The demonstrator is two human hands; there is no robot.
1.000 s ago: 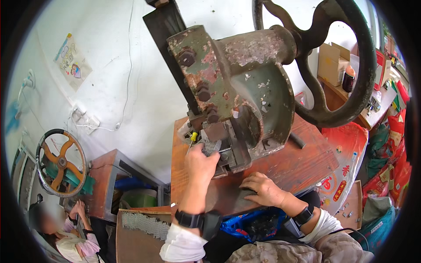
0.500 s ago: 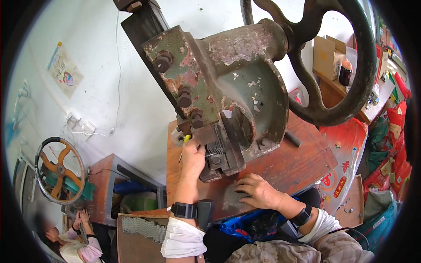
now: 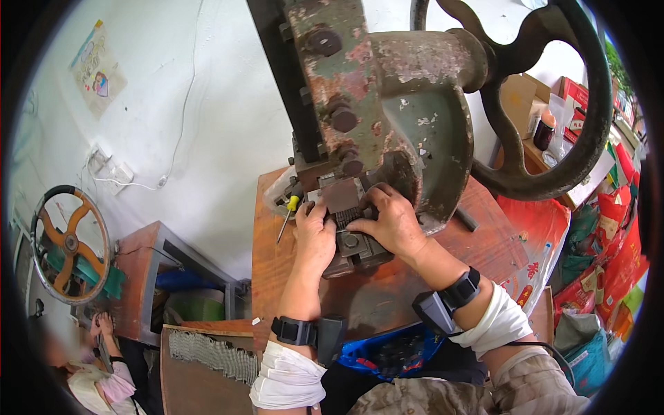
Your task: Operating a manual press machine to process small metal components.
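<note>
Both my hands are at the metal die of a worn green press [image 3: 332,90]. A row of thin metal pieces [image 3: 346,217] sits in the die block [image 3: 351,243], under the ram. My left hand [image 3: 315,238] is closed at the left side of the row, its fingertips partly hidden; what they hold does not show. From the right, my right hand [image 3: 395,223] bends its fingers around the other end of the row, thumb against the pieces. A screwdriver [image 3: 292,204] with a yellow handle lies left of my left hand.
The press stands on a reddish wooden table [image 3: 443,259]; its big handwheel [image 3: 588,104] rises at the right. A blue bag [image 3: 394,349] lies below the table edge. At lower left, a tray [image 3: 207,353] holds metal pieces, and another person [image 3: 97,373] works at a second handwheel [image 3: 70,242].
My right hand has moved up from the tabletop to the die. My left hand has stayed at its left side. The view has shifted, showing the press further right.
</note>
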